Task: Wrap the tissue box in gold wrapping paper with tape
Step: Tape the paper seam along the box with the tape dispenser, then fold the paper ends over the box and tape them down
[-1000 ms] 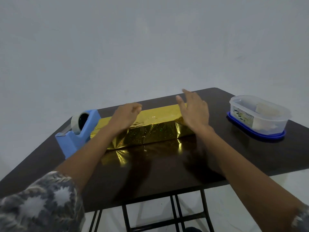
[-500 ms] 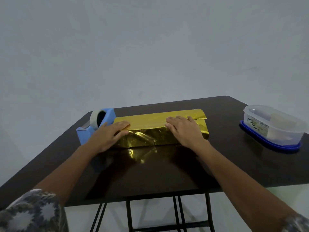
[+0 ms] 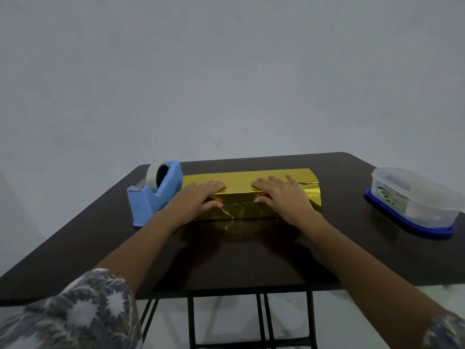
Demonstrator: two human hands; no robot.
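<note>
I press left hand [image 3: 201,195] and right hand [image 3: 284,196] flat on gold-wrapped tissue box [image 3: 239,210] lying crosswise; tape dispenser [image 3: 156,197] just beside left.

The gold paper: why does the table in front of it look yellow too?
Head view: the glossy dark brown table mirrors the shiny gold wrapping paper, a dim yellow reflection just in front of it; the light is soft and dim.
</note>
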